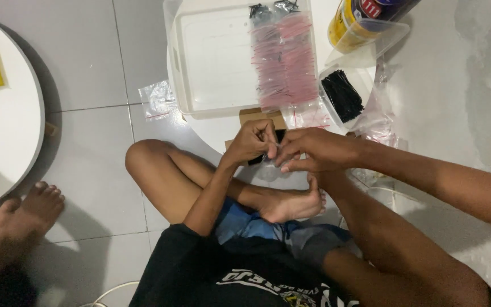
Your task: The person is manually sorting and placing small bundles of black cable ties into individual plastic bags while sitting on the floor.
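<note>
Above the crossed legs, the left hand [252,142] and right hand [313,150] meet at the counter [223,133] edge, fingertips pinched on a small item too tiny to identify. Beyond lie a black bundle [342,95], pink packets [283,62] and a clear tray [211,57].

This looks like a room in a home used for piecework, though the view shows little beyond the floor. Pale floor tiles [92,57] spread everywhere; a person sits cross-legged on them, barefoot. At twelve o'clock a clear plastic tub [211,62] sits on a low white table [223,133], with another round table [7,125] at nine.
</note>
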